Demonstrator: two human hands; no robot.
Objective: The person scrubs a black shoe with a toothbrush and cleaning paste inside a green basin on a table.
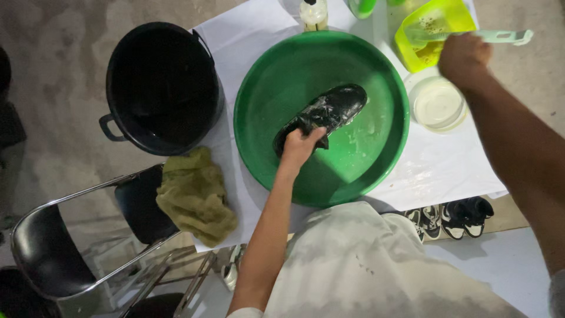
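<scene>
Left grip [300, 144] clamps black shoe [322, 115] in green basin [376, 171] | right grip [464, 58] clasps pale-green brush [500, 36] over yellow tub [438, 17].

Glossy green plastic basin [265, 88] — wet black shoe [329, 109], rough olive cloth [194, 197]

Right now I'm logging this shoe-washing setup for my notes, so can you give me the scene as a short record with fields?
left hand: left hand grips the heel end of a black shoe
shoe state: wet and soapy, lying in the green basin
right hand: right hand holds a pale green brush handle over the yellow-green container
nearby: white bowl, black bucket, olive cloth, bottle
surface: white-covered table
</scene>
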